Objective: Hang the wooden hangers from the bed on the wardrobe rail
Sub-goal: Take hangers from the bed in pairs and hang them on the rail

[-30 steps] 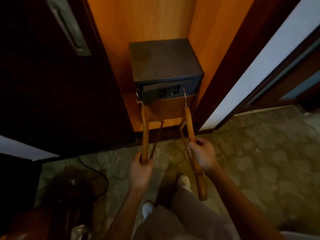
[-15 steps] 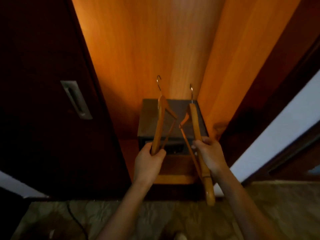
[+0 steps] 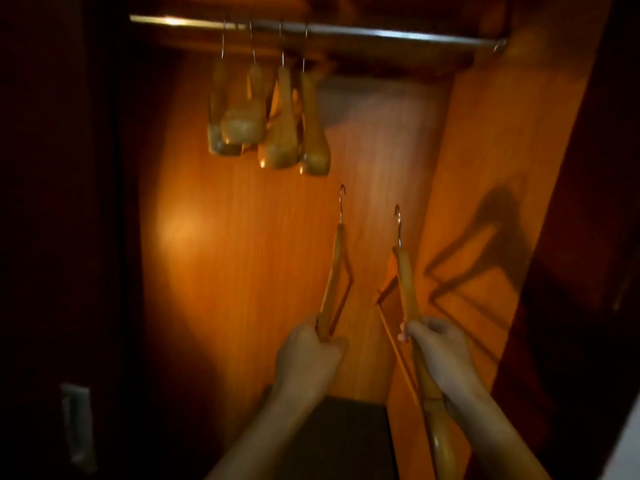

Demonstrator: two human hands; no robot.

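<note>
Warm, varnished wood everywhere: the wardrobe's back panel (image 3: 249,271) shows a smooth orange grain with a soft sheen where the light pools. Up top, the rail (image 3: 363,31) is polished metal, catching a bright glint at its left end. Four hung hangers (image 3: 277,126) look like glossy lacquered wood, rounded shoulders shining, on thin wire hooks. The hanger in the left hand (image 3: 334,271) is slim, smooth wood with a metal hook; the hanger in the right hand (image 3: 407,285) matches, honey-toned and satiny. Below, the safe top (image 3: 346,441) reads matt, dark grey.
</note>
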